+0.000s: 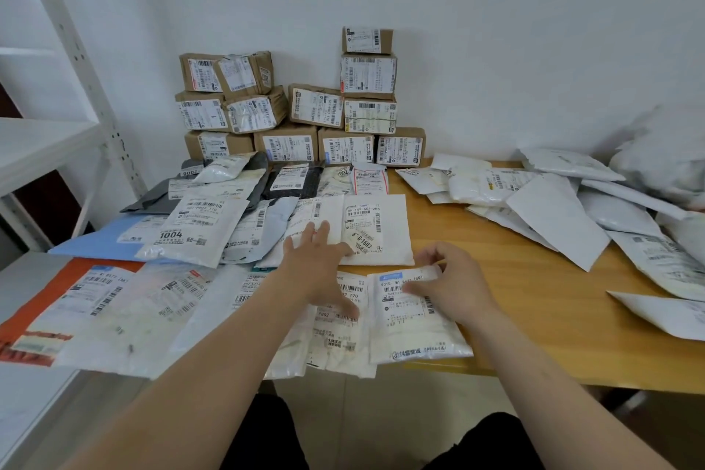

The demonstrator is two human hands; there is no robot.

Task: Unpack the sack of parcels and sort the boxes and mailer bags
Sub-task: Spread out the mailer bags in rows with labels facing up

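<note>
Left hand (320, 267) flat, fingers spread, pressing laid-out mailers; right hand (452, 284) curled at the far edge of the white mailer bag (416, 332) at near table (534, 317) edge, grip unclear; best squared beside neighbours, label up.

Soft, even light with faint shadows. The left shelf post (78, 50) bows at the edge. The right hand (454, 284) and far-right heap (663, 153) blur.

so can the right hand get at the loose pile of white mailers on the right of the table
Probably yes: only bare wooden table lies between the right hand, gripping a white mailer, and the pile of white mailers; nothing covers it.
</note>
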